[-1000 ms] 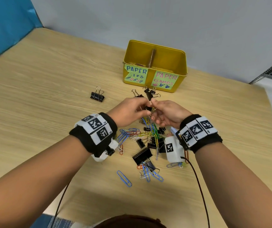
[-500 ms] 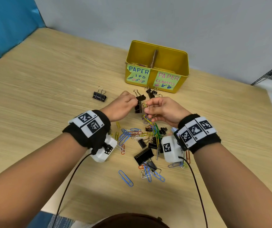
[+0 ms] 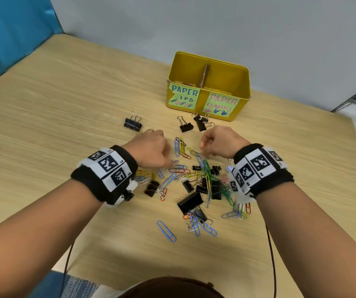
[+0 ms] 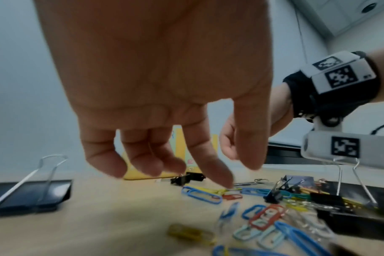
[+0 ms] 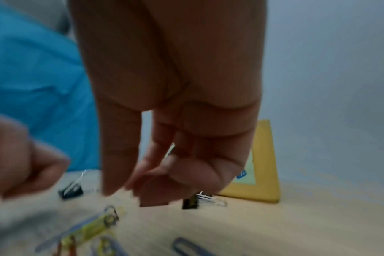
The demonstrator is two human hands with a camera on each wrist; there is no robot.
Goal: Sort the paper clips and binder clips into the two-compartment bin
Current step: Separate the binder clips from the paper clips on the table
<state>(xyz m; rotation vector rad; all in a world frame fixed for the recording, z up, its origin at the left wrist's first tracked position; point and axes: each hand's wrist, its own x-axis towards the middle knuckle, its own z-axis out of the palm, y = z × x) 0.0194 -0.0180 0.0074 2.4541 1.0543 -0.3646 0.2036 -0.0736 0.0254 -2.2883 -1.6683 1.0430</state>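
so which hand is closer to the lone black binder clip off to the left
Left. The left hand sits just right of and nearer than the binder clip; the right hand is farther right, past the paper clips.

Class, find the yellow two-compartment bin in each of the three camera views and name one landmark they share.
Head: yellow bin stands at upper centre, beyond the clip pile, its labels facing the camera.
Left wrist: bin shows at centre, mostly hidden behind the left hand's fingers.
Right wrist: bin sits at right, blurred.
Shared landmark: the green-and-pink paper labels on its front.
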